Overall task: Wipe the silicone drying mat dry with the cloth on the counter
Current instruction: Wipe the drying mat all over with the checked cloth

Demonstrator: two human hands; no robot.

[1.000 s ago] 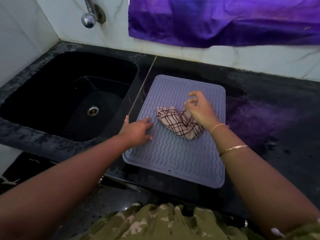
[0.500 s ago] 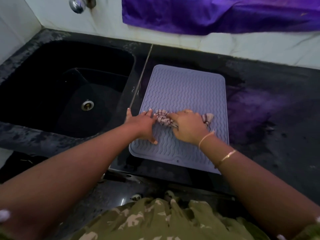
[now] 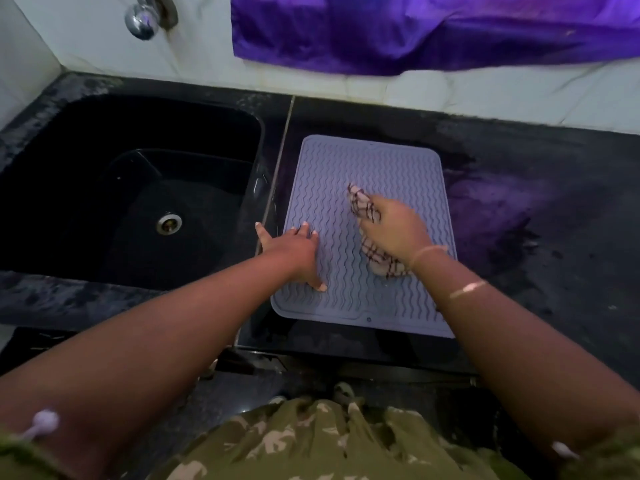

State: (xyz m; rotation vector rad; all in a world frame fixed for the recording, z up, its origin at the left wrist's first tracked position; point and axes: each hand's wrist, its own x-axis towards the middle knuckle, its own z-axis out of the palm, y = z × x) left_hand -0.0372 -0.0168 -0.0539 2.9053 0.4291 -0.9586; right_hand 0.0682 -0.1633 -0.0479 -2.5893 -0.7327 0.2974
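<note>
Mat (image 3: pixel 346 168) lies flat on the table (image 3: pixel 519 278); left hand (image 3: pixel 294 249), fingers spread, presses its left edge, prob to stop it sliding; right hand (image 3: pixel 394 230) grips the bunched cloth (image 3: pixel 381 263) right of mat's centre, wiping.

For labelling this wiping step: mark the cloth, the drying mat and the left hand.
cloth (image 3: pixel 361 203), head view, on its checked far end.
drying mat (image 3: pixel 367 161), head view, on the bare ribbed far part.
left hand (image 3: pixel 294 249), head view, on the back of the hand.
</note>
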